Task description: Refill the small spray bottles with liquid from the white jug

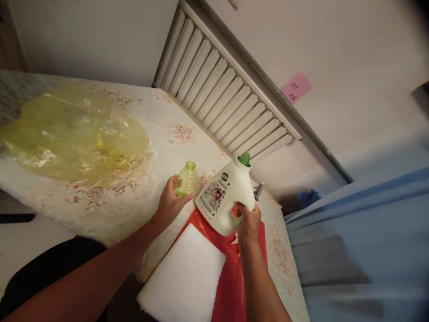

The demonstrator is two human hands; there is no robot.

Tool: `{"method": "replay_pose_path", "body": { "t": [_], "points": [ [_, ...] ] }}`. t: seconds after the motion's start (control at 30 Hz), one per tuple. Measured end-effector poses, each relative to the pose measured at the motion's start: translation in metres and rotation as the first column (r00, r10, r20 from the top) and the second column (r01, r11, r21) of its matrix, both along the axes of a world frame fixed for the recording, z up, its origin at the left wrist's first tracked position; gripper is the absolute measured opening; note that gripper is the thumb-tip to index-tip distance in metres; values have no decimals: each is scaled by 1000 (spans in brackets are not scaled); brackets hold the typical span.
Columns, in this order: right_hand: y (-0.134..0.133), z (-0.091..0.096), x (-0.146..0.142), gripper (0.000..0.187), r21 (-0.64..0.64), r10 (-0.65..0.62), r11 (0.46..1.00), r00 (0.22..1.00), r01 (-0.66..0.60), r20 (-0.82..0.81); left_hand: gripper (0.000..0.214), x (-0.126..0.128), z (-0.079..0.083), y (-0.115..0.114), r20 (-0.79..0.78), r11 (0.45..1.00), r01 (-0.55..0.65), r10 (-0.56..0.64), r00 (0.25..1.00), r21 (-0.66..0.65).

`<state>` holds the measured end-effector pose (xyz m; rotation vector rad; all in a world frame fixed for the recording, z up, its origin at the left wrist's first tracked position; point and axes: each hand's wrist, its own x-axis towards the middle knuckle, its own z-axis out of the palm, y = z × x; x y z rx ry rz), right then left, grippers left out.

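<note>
My left hand [170, 202] is wrapped round a small clear yellow-green bottle [187, 180] with an open neck, held upright over the table. My right hand [248, 219] grips the handle of a white detergent jug [225, 196] with a printed label and a green pouring spout [245, 158]. The jug is tilted, its spout up and to the right of the small bottle's mouth. Both sit close together above a red plastic sheet [231, 273].
A floral tablecloth [161, 129] covers the table. A crumpled yellow plastic bag [73, 134] lies at the left. A white foam pad [186, 277] rests on the red sheet. A white radiator [224, 94] and a pink note [296, 87] are on the wall; blue fabric [362, 232] lies right.
</note>
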<state>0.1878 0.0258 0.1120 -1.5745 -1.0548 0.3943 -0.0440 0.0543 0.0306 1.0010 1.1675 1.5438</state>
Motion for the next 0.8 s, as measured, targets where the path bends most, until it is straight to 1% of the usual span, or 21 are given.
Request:
{"method": "replay_pose_path", "body": {
  "t": [0.07,0.17,0.27,0.37,0.43,0.5,0.63,0.7,0.8],
  "points": [
    [2,12,-1,17,29,9,1000,1000,-9,5,75,1,0,0,0,1000,-3,3,1000,-2],
    [0,37,-1,17,76,27,997,1000,-28,8,75,3,-1,-2,-6,999,51,-51,999,15],
    [-10,65,5,18,127,66,990,998,-66,6,73,8,-3,-6,-22,982,183,-182,983,36],
    [-28,88,14,18,141,77,987,997,-75,-7,75,15,-6,-11,-55,936,350,-347,936,35],
    [-44,100,21,17,101,54,994,998,-52,-18,79,21,-9,-14,-90,899,436,-432,897,30],
    [-62,108,28,17,30,30,999,1000,-30,-3,80,28,-13,-17,-114,867,496,-489,865,42],
    [-98,118,43,22,-130,-42,990,995,54,93,76,40,-18,-18,-147,807,583,-568,810,92],
    [-114,122,51,24,-196,-61,977,989,86,131,75,45,-19,-17,-187,803,586,-563,805,105],
    [-135,124,66,23,-261,-73,958,983,116,169,74,50,-20,-17,-243,837,534,-497,833,118]
  ]
}}
